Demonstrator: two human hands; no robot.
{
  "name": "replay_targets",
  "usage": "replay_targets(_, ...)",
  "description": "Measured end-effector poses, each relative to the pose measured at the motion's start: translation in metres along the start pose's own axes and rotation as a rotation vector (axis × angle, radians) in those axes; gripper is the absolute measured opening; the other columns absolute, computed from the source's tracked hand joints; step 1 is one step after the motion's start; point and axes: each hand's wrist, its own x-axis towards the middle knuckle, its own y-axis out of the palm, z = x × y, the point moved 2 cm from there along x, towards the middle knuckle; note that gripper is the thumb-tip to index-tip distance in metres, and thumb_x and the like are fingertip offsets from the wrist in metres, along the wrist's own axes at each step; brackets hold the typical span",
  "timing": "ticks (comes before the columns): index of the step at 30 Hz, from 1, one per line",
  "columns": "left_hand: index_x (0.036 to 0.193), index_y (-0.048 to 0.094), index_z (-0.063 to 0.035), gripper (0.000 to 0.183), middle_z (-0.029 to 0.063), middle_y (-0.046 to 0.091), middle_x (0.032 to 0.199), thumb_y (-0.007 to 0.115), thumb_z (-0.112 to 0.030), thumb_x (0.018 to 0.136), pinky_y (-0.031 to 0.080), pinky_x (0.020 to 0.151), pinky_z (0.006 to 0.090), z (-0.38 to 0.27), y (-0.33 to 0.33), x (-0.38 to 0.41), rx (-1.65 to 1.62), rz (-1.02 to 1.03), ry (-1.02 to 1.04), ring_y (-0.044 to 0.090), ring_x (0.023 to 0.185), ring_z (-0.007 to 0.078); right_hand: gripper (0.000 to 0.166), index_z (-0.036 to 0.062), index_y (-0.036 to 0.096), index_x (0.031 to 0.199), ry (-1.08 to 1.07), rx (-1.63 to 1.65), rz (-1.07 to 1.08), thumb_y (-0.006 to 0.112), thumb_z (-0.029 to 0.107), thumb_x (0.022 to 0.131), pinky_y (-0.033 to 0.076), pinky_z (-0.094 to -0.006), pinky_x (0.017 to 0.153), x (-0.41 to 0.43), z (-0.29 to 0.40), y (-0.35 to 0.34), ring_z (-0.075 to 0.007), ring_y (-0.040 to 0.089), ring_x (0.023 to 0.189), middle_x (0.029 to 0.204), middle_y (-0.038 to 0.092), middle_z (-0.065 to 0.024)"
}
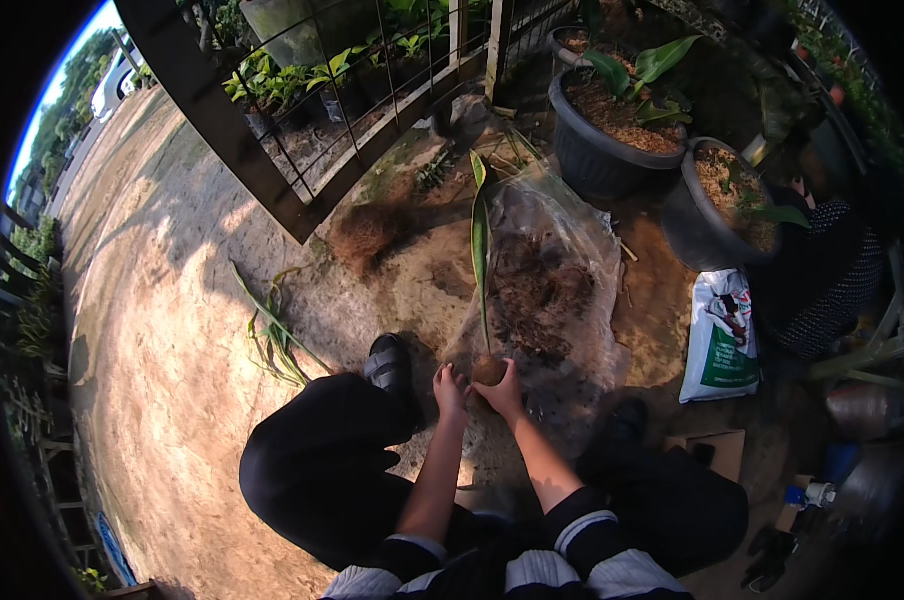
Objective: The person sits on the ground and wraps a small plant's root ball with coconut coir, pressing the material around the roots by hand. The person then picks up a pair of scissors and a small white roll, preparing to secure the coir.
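A brown, ball-shaped root mass (488, 370) is held low between my knees. My right hand (503, 388) grips it from the right side. From its top rises a long, narrow snake plant leaf (480, 240), green with yellow edges. My left hand (452, 390) is just left of the ball with its fingers apart; whether a fingertip touches the ball is hard to tell. Beyond my hands lies a clear plastic sheet (598, 300) spread on the ground, with dark soil and fibre (542, 292) heaped on it.
Brown fibre (369, 232) lies left of the sheet. Cut leaves (275, 330) rest on the concrete. Black pots (609, 150) with plants and a printed soil bag (722, 337) stand right. A wood-and-wire fence (422, 94) borders the far side. Another person (827, 277) sits at the right.
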Motion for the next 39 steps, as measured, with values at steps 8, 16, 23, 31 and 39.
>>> replay_targets(8,0.123,0.039,-0.0141,0.042,0.0026,0.047,0.120,0.051,-0.031,0.086,0.042,0.081,0.0368,-0.009,-0.005,0.004,-0.006,-0.023,0.036,0.049,0.107,0.0199,0.079,0.0009,0.037,0.114,-0.013,-0.052,0.005,0.079,0.031,0.053,0.043,-0.0418,0.082,0.002,-0.022,0.016,-0.0361,0.052,0.098,0.105,0.051,-0.0219)
replay_targets(16,0.123,0.040,-0.0104,0.041,0.0051,0.049,0.117,0.051,-0.028,0.087,0.042,0.081,0.0344,0.001,0.023,0.000,0.131,-0.023,0.205,0.049,0.106,0.0183,0.093,0.0017,0.037,0.121,-0.008,-0.333,0.050,0.077,0.050,0.052,0.038,-0.0444,0.090,-0.003,-0.009,-0.010,-0.0343,0.041,0.113,0.122,0.040,-0.0214)
replay_targets(23,0.112,0.049,0.0011,0.033,0.0099,0.052,0.110,0.050,-0.024,0.091,0.043,0.078,0.0293,0.029,0.080,-0.039,0.300,0.209,0.540,0.052,0.094,0.0158,0.054,0.0016,0.053,0.106,-0.110,-0.044,-0.064,0.070,0.039,0.070,0.043,-0.0377,0.080,0.002,-0.037,-0.077,-0.0260,0.052,0.100,0.114,0.049,-0.0151)
replay_targets(31,0.120,0.046,-0.0018,0.036,0.0096,0.055,0.108,0.051,-0.009,0.086,0.046,0.069,0.0252,0.075,0.124,-0.102,0.544,0.572,0.519,0.056,0.082,0.0120,0.025,0.0038,0.056,0.071,0.205,0.487,-0.471,0.061,0.024,0.084,0.041,-0.0219,0.052,-0.010,-0.105,-0.180,-0.0082,0.054,0.055,0.065,0.060,-0.0034)
replay_targets(39,0.132,0.031,-0.0067,0.056,0.0120,0.041,0.124,0.052,0.000,0.080,0.046,0.079,0.0269,0.128,0.195,-0.119,0.671,0.978,0.589,0.055,0.090,0.0159,0.011,-0.0011,0.056,0.080,0.086,0.094,-1.071,0.060,0.010,0.079,0.047,-0.0298,0.054,0.062,-0.155,-0.380,-0.0156,0.058,0.058,0.073,0.061,-0.0088)
